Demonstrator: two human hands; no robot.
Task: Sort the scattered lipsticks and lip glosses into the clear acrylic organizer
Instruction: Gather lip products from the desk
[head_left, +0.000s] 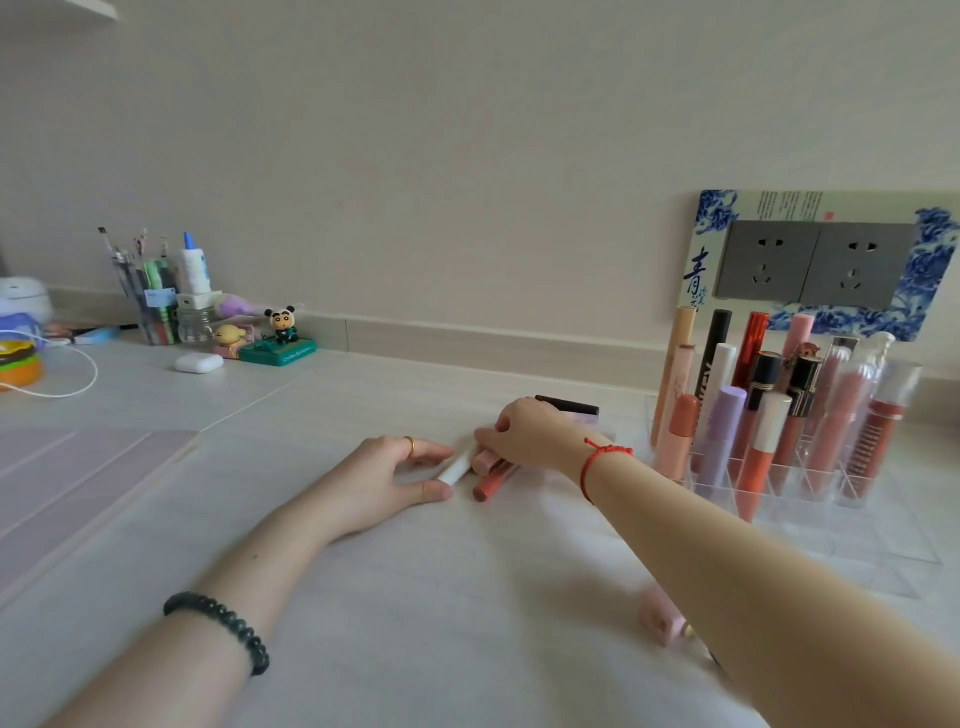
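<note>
A small pile of lip products lies mid-table: a white tube (457, 467), a pink tube (485, 460) and a coral tube (491, 484). My right hand (524, 436) reaches over the pile, its fingers curled down onto the white tube's upper part. My left hand (389, 478) rests flat beside it, with index finger and thumb on either side of the white tube's near end. A dark tube (566, 404) lies behind my right hand. The clear acrylic organizer (878, 525) at the right holds several upright lipsticks and glosses. A pale pink lipstick (661, 618) lies partly hidden under my right forearm.
A pink tablet cover (78, 483) lies at the left. At the back left stand a pen cup (150, 306), a glue bottle (193, 270), small figurines (283, 325), a white earbud case (199, 362) and a white cable (67, 384). Wall sockets (815, 265) sit behind the organizer.
</note>
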